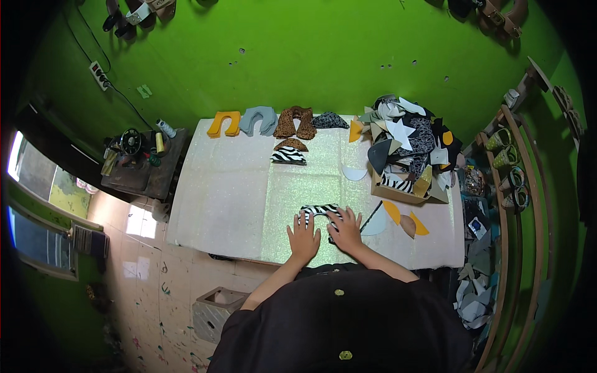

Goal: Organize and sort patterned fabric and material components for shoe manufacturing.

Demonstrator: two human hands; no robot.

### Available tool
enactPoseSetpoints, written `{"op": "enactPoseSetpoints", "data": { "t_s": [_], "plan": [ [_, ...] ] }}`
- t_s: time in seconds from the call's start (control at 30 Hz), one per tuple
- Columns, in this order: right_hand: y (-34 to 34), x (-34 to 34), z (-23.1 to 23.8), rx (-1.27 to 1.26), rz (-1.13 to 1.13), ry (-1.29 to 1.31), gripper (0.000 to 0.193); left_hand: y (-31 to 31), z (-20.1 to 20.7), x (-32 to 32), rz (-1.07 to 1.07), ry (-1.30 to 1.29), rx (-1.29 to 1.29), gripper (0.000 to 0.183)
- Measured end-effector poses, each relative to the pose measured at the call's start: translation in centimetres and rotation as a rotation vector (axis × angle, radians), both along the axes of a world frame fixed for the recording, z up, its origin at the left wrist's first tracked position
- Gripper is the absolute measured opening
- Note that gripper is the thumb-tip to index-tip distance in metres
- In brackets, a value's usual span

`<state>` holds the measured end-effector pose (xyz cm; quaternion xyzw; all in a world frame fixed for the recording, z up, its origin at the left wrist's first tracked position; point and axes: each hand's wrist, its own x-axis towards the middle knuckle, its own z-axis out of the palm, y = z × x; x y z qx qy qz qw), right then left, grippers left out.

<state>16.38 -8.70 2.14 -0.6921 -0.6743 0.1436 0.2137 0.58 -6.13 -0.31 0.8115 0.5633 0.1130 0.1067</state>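
A zebra-print U-shaped piece (319, 209) lies on the table in front of me, its curve toward the wall. My left hand (303, 240) rests flat on its left side with the fingers spread. On its right side lies my right hand (346, 229), also with fingers apart; both hands cover the lower ends of the piece. Whether it is one layer or a stack I cannot tell. Beyond my hands sits a folded-looking zebra-print bundle (288, 155), touching a brown leopard-print half-round piece (290, 145).
Yellow (224, 124), grey (258, 120) and leopard-print (295, 122) U-shaped stacks line the table's (217, 199) far edge. A cardboard box (398, 189) overflows with scraps at right. Yellow offcuts (419, 224) lie near my right hand. A sewing machine (132, 140) stands left, a wooden rack (505, 248) right.
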Motion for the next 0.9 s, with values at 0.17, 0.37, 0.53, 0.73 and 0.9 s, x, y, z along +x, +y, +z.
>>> {"op": "enactPoseSetpoints", "data": {
  "t_s": [0.17, 0.37, 0.53, 0.73, 0.9],
  "plan": [
    [3.9, 6.1, 4.4, 0.332, -0.367, 0.075, 0.028, 0.2, 0.8, -0.1, 0.073, -0.075, -0.072, 0.055],
    [6.3, 14.5, 5.2, -0.006, -0.529, -0.169, 0.025, 1.4, 2.8, 0.3, 0.158, -0.194, -0.207, 0.048],
    [6.7, 16.4, 5.9, -0.184, -0.363, -0.115, 0.022, 1.0, 2.1, 0.4, 0.174, -0.255, -0.207, 0.046],
    [5.8, 20.2, 6.1, 0.233, -0.559, 0.244, 0.019, 0.8, 3.3, 1.2, 0.221, -0.389, -0.114, 0.043],
    [4.1, 16.8, 11.7, 0.469, -0.648, 0.406, 0.019, 1.7, 5.5, 2.0, 0.066, -0.501, 0.069, 0.039]
  ]
}}
